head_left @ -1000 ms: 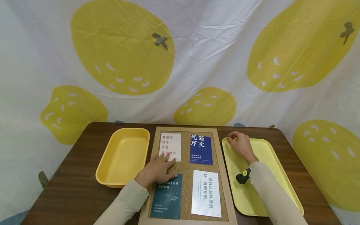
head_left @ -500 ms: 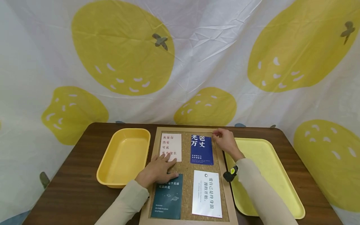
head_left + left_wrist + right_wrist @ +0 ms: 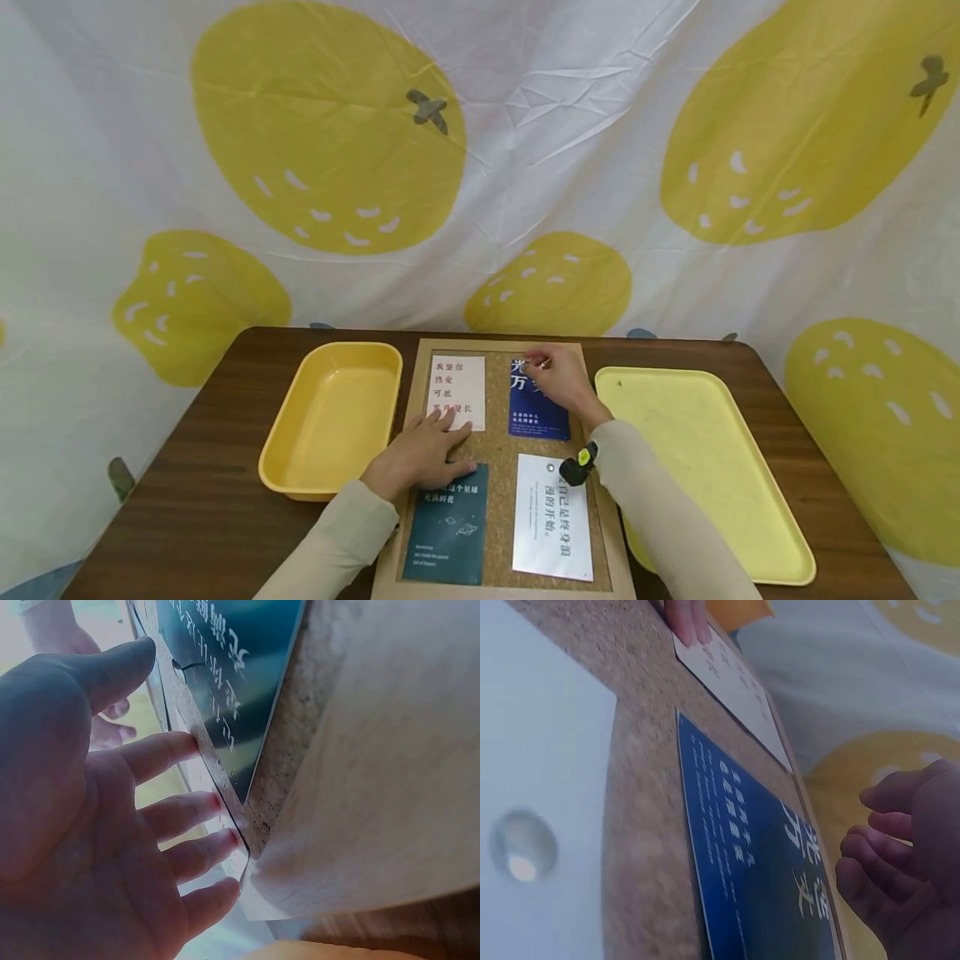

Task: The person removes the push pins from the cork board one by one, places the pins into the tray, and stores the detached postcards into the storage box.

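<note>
Head view: left hand [image 3: 427, 454] spread, right hand [image 3: 561, 379] bent

The left hand has straight fingers and grips nothing. It is on the cork board [image 3: 498, 467], over parts of the red-lettered card [image 3: 459, 382] and the green card [image 3: 446, 537]. The right hand is over the blue card [image 3: 536, 423], at the board's far right. I cannot tell if it pinches something tiny.
</note>
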`<state>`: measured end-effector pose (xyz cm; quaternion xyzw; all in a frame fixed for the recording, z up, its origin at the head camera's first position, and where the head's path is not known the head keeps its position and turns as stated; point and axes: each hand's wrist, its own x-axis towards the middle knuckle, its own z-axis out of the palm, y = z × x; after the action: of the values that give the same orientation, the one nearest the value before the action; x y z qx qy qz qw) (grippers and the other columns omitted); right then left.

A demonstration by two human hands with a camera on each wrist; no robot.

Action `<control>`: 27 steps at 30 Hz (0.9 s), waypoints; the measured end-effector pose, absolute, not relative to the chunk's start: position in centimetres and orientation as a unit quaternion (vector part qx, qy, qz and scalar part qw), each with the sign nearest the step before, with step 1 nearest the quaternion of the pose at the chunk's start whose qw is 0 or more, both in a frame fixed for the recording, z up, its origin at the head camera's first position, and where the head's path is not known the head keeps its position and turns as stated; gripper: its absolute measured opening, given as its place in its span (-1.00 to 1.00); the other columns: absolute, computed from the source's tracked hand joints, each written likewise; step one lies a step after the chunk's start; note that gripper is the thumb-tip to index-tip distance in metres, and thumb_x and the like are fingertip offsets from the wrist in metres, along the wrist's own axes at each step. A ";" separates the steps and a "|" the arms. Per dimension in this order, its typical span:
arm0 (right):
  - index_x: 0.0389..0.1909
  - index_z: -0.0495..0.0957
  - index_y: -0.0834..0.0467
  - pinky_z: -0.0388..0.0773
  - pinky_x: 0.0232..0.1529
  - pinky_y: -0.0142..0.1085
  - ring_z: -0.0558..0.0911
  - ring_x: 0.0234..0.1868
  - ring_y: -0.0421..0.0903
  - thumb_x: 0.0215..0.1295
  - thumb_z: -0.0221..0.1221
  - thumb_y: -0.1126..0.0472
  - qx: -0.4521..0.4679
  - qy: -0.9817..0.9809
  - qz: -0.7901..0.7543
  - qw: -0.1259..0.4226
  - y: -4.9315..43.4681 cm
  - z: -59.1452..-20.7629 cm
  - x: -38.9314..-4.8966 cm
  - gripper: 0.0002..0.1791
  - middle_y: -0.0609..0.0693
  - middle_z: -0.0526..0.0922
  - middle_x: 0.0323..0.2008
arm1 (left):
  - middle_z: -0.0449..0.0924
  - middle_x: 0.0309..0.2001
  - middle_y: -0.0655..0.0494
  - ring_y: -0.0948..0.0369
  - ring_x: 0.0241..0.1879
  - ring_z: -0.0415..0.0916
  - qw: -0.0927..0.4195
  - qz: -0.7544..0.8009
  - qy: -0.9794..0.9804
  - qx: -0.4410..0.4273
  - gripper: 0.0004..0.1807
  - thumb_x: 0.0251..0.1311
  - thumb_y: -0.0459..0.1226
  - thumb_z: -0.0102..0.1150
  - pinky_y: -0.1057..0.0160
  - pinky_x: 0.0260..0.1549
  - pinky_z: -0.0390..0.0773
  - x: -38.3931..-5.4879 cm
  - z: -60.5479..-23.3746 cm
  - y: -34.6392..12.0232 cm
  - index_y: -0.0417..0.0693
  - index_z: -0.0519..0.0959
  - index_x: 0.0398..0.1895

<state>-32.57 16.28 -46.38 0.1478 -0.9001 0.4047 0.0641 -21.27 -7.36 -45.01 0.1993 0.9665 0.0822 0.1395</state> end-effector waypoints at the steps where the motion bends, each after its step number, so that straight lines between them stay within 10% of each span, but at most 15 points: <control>1: -0.13 0.56 0.26 0.47 -0.50 -0.34 0.52 -0.45 -0.12 0.14 0.19 0.25 0.150 -0.899 0.407 0.062 16.0 -46.4 -32.5 -0.73 0.01 0.59 -0.40 | 0.05 0.37 -0.02 -0.03 0.36 -0.09 0.139 0.081 0.967 0.199 -0.29 0.15 0.20 -0.07 -0.05 0.29 -0.06 -21.3 -45.0 -7.4 0.14 0.22 0.33; 27: 0.12 0.37 0.29 0.51 -0.62 -0.32 0.56 -0.58 -0.07 0.17 0.16 0.29 0.160 -0.862 0.479 -0.028 11.2 -47.6 -32.9 -0.53 0.09 0.57 -0.36 | 0.08 0.36 -0.05 -0.02 0.35 -0.05 0.136 0.078 0.965 0.209 -0.28 0.14 0.22 -0.08 -0.05 0.28 -0.01 -21.3 -44.9 -7.5 0.11 0.24 0.32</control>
<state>-32.85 11.21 -47.63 0.1605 -0.8624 0.4793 -0.0280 -21.35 -7.45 -44.94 0.2088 0.9653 0.0777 0.1362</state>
